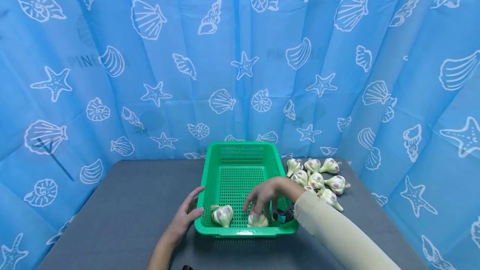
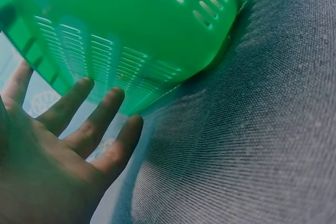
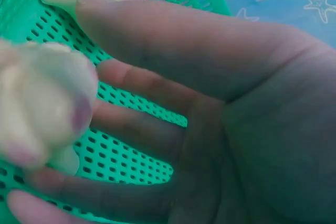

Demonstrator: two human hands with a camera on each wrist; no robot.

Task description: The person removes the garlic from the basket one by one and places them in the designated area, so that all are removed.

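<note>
A green plastic basket [image 1: 241, 231] with slotted walls stands on the grey table. My left hand [image 1: 183, 218] is at its left side, thumb and a fingertip touching the rim; the left wrist view shows that hand's fingers [image 2: 100, 121] spread beside the outer wall. Inside the basket, my right hand [image 1: 264, 197] reaches down over a garlic bulb [image 1: 257, 220] near the front wall. Seen from the right wrist, this bulb [image 3: 47, 103] lies by the fingertips, the thumb [image 3: 173, 40] stretched out apart from it. Another garlic bulb [image 1: 223, 216] lies in the basket's front left corner.
Right of the basket, several garlic bulbs [image 1: 316, 181] are heaped on the grey table [image 1: 138, 195], partly behind the right forearm. A blue curtain [image 1: 240, 74] printed with white shells hangs behind and along both sides. A small black object [image 1: 187, 267] shows at the bottom edge.
</note>
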